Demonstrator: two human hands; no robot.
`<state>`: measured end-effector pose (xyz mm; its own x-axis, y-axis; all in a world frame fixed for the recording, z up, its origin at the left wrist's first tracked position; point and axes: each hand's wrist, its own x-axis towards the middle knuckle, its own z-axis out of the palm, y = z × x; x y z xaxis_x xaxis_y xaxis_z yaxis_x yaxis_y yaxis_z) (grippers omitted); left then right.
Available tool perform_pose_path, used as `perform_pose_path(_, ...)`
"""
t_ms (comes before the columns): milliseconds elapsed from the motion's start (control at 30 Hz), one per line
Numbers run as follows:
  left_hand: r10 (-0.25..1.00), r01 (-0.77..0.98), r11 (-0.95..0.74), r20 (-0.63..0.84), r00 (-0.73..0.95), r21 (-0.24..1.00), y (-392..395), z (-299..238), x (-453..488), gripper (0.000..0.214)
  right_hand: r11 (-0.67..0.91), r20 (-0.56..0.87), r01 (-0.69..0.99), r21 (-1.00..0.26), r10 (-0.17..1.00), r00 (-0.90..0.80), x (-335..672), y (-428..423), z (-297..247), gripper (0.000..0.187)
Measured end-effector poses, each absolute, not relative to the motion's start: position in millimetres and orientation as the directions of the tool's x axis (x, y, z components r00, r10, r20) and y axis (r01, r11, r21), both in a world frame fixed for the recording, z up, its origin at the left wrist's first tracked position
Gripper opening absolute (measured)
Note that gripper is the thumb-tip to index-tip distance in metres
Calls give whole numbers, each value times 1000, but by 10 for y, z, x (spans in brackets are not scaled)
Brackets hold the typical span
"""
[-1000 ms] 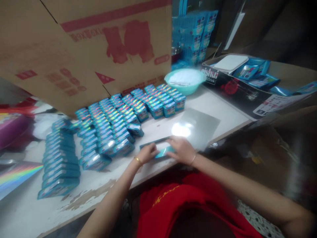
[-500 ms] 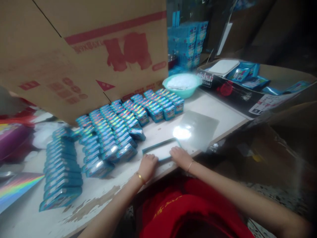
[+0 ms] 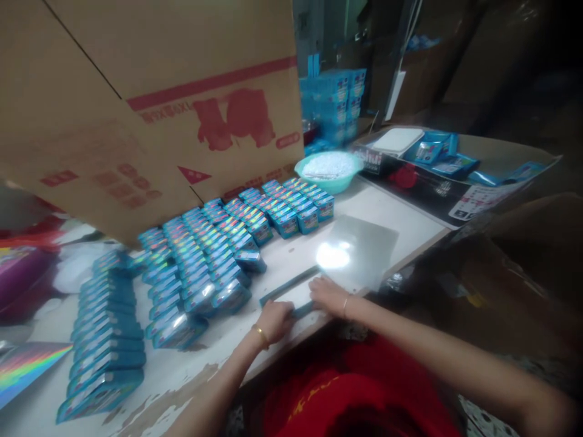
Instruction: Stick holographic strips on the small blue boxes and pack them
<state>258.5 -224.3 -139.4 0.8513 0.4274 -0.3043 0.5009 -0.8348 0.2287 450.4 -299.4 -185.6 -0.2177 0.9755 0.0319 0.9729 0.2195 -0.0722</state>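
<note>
On the table's front edge lies a long, shallow piece of blue-edged packaging, white inside, like a small open box. My left hand, with a gold bracelet, grips its near left end, fingers curled over the edge. At the other end, my right hand has its fingers bent over the rim. Fingertips of both hands are partly hidden. Just beyond stand rows of small blue boxes with shiny tops, one of them lying askew at the near corner.
A large cardboard carton walls off the back. Behind the rows sits a turquoise bowl of white material. To the right are a shiny clear sheet and a black-printed carton holding blue packs. Another blue row stands left.
The view has tilted up slightly, so everything sits lower in the picture. Both hands stay on the blue-edged packaging, whose near wall looks slightly shifted under my fingers.
</note>
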Motion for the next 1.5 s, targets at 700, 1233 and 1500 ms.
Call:
perform_pose_path(700,807,768,-591,-148,572,-247,-468,-919,2904,136,-230,328,804,-549,825,460,3990,-3109,-2344,94)
perform_pose_path(1233,789,765,-599,-9,615,-238,-606,-728,2921,117,-95,255,826,-556,926,279,4309,-3069,-2265,79)
perform_pose_path(1500,644,609,-765,289,708,211,-1153,-389,2724,117,-114,214,810,-575,935,283,4318,-3067,-2177,81)
